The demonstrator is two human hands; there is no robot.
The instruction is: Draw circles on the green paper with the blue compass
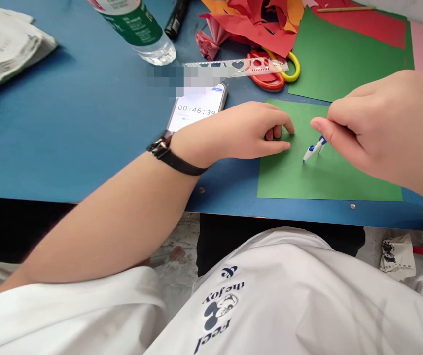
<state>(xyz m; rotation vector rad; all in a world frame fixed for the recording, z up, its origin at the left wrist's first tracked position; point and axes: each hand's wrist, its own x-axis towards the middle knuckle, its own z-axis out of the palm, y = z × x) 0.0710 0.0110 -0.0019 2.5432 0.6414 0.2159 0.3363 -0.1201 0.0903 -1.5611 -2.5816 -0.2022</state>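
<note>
A sheet of green paper (348,182) lies at the table's front edge. My right hand (385,128) is closed around the top of a white-and-blue drawing compass (310,152), whose legs point down at the paper. My fingers hide the compass's upper part. My left hand (256,129) rests at the sheet's left side, thumb and index finger apart and the other fingers curled, holding nothing. Behind my left wrist, a phone (196,109) shows a running-time display.
A clear ruler (233,66) lies across scissors (293,69) with red and yellow handles. Red and orange paper scraps (266,32) are heaped behind. More green paper (348,59) lies at right. A water bottle (137,27), a black marker (175,22) and cloth (8,44) are at left.
</note>
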